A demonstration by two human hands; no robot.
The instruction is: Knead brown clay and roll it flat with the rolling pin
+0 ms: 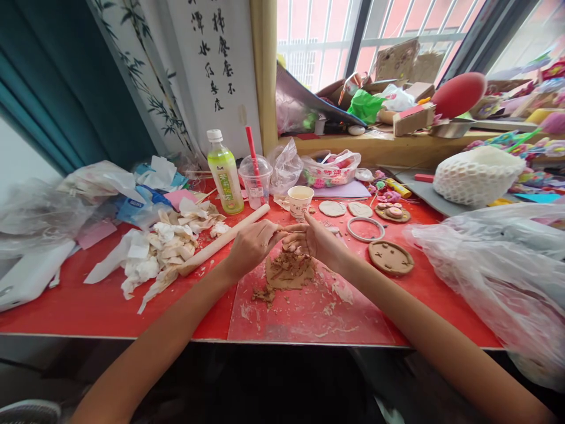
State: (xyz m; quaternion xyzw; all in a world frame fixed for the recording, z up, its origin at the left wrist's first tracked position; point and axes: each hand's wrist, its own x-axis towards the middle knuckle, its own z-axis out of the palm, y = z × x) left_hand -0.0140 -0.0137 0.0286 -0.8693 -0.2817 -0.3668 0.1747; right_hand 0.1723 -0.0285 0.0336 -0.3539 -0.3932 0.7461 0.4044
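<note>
My left hand [252, 246] is closed, its thumb and fingertips pinched together against the fingers of my right hand; whatever sits in the pinch is too small to make out. My right hand [318, 242] has its palm turned inward, thumb up and fingers stretched toward the left. Both are just above a flat piece of brown clay [291, 279] with a rough, crumbly top. A loose clump of clay [263, 295] lies at its lower left. Under the clay is a clear, smeared board [309, 324] on the red table. Behind my hands stands a paper cup [301, 196].
A rolling pin [225, 240] and crumpled tissues [170, 244] lie left, below a green drink bottle [225, 176] and a plastic cup [256, 182]. Rightward are a ring [365, 238], a round clay disc [391, 257], pale discs [332, 208] and a large plastic bag [498, 271].
</note>
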